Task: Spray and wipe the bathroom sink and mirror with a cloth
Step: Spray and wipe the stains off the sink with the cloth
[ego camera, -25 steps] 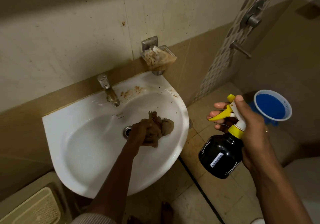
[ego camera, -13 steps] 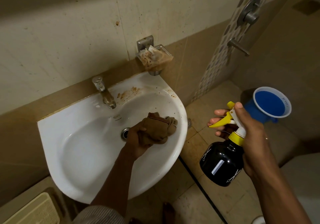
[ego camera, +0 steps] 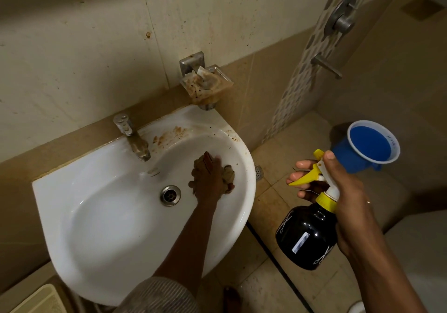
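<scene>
A white wall-mounted sink (ego camera: 101, 228) fills the lower left of the view, with a metal tap (ego camera: 135, 138) at its back and a drain (ego camera: 170, 195) in the bowl. Brown stains (ego camera: 169, 137) mark the ledge right of the tap. My left hand (ego camera: 208, 184) presses a brown cloth (ego camera: 228, 176) against the bowl's right inner wall, just right of the drain. My right hand (ego camera: 338, 191) holds a black spray bottle (ego camera: 306, 237) with a yellow trigger, in the air to the right of the sink, over the floor. No mirror is in view.
A wall soap holder (ego camera: 205, 82) with stained wrappers hangs above the sink's right back corner. A blue mug (ego camera: 367, 145) stands on the tiled floor at right. Shower fittings (ego camera: 338, 22) are on the right wall. A beige lid (ego camera: 36, 300) sits at bottom left.
My left hand has slid the cloth from beside the drain outward and up the bowl's right wall, uncovering the drain. The spray bottle has stayed about where it was.
</scene>
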